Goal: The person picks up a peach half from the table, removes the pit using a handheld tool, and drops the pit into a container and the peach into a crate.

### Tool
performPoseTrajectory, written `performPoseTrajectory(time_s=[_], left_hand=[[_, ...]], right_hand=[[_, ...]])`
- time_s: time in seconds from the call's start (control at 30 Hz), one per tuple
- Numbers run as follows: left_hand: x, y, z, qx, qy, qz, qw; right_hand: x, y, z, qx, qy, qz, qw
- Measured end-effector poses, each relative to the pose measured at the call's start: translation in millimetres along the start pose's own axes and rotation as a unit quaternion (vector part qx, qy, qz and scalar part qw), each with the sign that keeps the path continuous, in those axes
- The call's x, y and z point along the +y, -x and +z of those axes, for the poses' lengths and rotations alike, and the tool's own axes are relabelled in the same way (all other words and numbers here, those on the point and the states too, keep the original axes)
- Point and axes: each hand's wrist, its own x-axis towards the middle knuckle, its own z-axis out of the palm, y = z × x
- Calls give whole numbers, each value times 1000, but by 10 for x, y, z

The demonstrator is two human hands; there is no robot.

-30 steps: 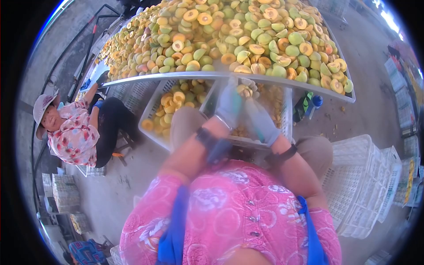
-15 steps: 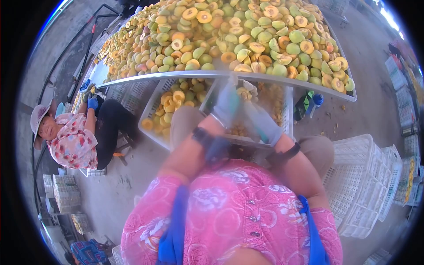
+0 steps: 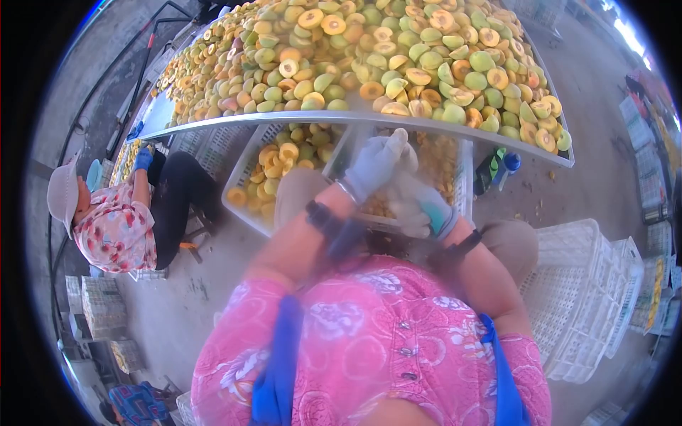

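My left hand point(image 3: 373, 167), in a pale blue-grey glove, is closed just below the metal edge of the table, its fingertips pressed together. Whatever it grips is hidden. Just to its right and lower, my right hand point(image 3: 419, 204), in a pale glove with a teal patch, is curled and partly blurred; I cannot make out what is in it. Both hands are close together over a white crate point(image 3: 465, 177) of small yellowish-brown pieces between my knees. Beyond them, halved apricots point(image 3: 426, 60) are heaped on the metal-edged table point(image 3: 284, 116).
Left of my knee is a crate of apricot halves point(image 3: 273, 170). Stacked white crates point(image 3: 575, 298) stand at my right. A blue bottle point(image 3: 509, 163) is beside the table's right end. A co-worker in a hat point(image 3: 114, 227) sits at the left.
My left hand has risen slightly and its fingers are now closed at the table edge. My right hand has curled inward. The co-worker's head has turned toward the table.
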Motion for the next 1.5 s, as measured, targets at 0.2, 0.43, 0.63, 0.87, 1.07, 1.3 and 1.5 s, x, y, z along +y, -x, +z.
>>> performPoseTrajectory(time_s=[0.2, 0.43, 0.63, 0.87, 1.07, 1.3, 1.5], left_hand=[[18, 21, -49, -81, 345, 6, 935], [-318, 204, -1180, 104, 402, -84, 906], [-302, 273, -1707, 308, -95, -54, 945], [-139, -660, -614, 81, -351, 149, 921], [-220, -1045, -435, -3, -453, 91, 887], [-74, -886, -548, 81, -56, 12, 995], [-241, -601, -347, 95, 237, 32, 966]], right_hand=[[25, -101, 23, -158, -88, 12, 983], [16, -59, -34, -212, -191, -41, 957], [-38, -66, -102, -75, -141, -157, 975], [-68, -161, -125, 45, -90, -188, 977], [-85, -75, -121, 64, -53, -194, 977], [-111, -48, 32, 75, -27, -220, 972], [-59, -164, -221, 55, 65, -165, 983]])
